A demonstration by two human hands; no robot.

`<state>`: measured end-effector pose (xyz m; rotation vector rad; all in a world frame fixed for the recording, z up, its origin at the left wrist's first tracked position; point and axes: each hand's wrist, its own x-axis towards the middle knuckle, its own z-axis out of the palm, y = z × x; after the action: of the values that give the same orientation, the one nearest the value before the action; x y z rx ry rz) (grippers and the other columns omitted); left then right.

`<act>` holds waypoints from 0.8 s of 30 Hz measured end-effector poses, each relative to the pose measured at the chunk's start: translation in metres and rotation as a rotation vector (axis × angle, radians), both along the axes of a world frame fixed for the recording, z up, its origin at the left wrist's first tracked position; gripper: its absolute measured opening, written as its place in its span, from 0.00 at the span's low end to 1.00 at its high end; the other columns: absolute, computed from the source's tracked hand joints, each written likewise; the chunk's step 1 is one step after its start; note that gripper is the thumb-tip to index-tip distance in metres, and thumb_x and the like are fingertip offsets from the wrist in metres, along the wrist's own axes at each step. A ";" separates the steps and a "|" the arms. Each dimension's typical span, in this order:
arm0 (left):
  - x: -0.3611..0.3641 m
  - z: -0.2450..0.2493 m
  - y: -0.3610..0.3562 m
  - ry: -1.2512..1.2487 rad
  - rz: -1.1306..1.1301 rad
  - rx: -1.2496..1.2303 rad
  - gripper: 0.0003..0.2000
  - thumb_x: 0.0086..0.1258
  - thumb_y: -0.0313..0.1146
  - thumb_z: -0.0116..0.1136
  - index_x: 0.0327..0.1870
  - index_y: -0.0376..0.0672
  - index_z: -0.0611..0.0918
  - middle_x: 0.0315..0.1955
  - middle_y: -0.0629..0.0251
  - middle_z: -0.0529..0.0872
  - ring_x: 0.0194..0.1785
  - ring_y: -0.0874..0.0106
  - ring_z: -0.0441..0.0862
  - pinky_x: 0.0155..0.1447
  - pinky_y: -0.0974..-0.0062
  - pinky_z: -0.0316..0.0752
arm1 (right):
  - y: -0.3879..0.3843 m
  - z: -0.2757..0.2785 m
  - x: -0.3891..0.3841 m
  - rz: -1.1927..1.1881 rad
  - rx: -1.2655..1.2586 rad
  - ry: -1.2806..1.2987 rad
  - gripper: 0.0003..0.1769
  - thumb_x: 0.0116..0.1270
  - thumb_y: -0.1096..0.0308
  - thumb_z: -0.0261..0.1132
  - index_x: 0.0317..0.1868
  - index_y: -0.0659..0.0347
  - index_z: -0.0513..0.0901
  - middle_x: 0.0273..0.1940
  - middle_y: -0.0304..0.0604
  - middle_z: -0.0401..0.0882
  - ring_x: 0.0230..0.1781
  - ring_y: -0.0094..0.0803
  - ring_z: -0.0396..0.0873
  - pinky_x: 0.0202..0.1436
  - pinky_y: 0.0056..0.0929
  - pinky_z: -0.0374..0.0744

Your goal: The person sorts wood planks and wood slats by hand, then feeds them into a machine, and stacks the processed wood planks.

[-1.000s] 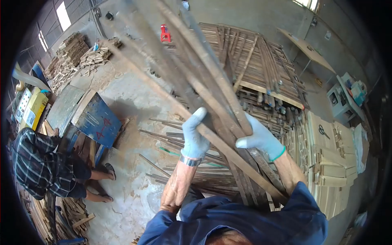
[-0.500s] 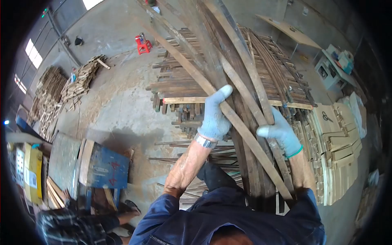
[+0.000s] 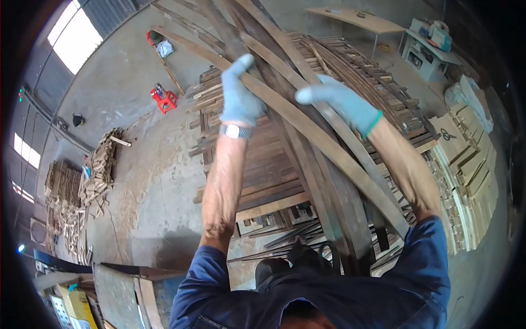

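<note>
Several long, thin wooden strips (image 3: 312,129) run from the upper left down toward my body, fanned slightly apart. My left hand (image 3: 239,96), gloved, holds the left side of this bundle, its thumb over the top strip and its other fingers hidden. On the right side, my gloved right hand (image 3: 339,104) is closed round the strips, thumb across them. Beneath the bundle lies a broad stack of dark wooden strips (image 3: 263,164), layered crosswise.
A red stool (image 3: 164,101) stands on the floor at the upper left. Scrap wood piles (image 3: 68,189) lie far left. Pale boards (image 3: 466,164) are stacked at right. A long table (image 3: 356,21) and a grey machine (image 3: 430,49) stand behind. A blue-grey cabinet (image 3: 118,293) is at lower left.
Both my hands have moved up and to the left in view, with arms stretched farther out and the strips still held. The view has shifted, and the person at lower left is out of sight.
</note>
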<state>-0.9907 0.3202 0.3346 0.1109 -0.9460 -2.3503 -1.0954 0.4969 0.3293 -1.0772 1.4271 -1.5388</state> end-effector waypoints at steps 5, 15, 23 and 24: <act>-0.053 0.002 -0.120 -0.060 0.000 -0.086 0.17 0.65 0.36 0.55 0.53 0.39 0.77 0.51 0.55 0.82 0.54 0.56 0.79 0.63 0.55 0.72 | -0.102 -0.003 -0.040 -0.104 -0.001 0.128 0.29 0.52 0.50 0.73 0.47 0.64 0.83 0.37 0.38 0.79 0.37 0.25 0.75 0.43 0.24 0.73; -0.046 -0.287 -0.229 -0.832 0.234 -0.663 0.47 0.60 0.38 0.64 0.71 0.27 0.44 0.57 0.46 0.77 0.59 0.57 0.75 0.64 0.64 0.69 | -0.202 -0.180 -0.044 -0.282 0.669 1.029 0.49 0.63 0.44 0.58 0.77 0.58 0.48 0.73 0.59 0.57 0.72 0.49 0.62 0.69 0.49 0.64; -0.008 -0.308 -0.242 -0.805 0.061 -0.762 0.43 0.61 0.44 0.63 0.70 0.26 0.54 0.56 0.45 0.78 0.59 0.57 0.76 0.63 0.68 0.69 | -0.196 -0.208 0.056 -0.372 0.529 0.843 0.36 0.72 0.50 0.50 0.72 0.65 0.59 0.72 0.60 0.59 0.72 0.56 0.59 0.74 0.43 0.61; 0.005 -0.306 -0.248 -0.578 -0.027 -0.643 0.34 0.63 0.37 0.64 0.67 0.30 0.64 0.55 0.56 0.80 0.57 0.65 0.76 0.62 0.69 0.70 | -0.194 -0.209 0.073 -0.377 0.509 0.864 0.35 0.73 0.49 0.47 0.73 0.63 0.58 0.73 0.57 0.59 0.74 0.55 0.56 0.75 0.46 0.58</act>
<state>-0.9853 0.0723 0.0285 0.5335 -1.9383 -1.9420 -1.0227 0.3027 0.1202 -1.2418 2.5544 -0.8249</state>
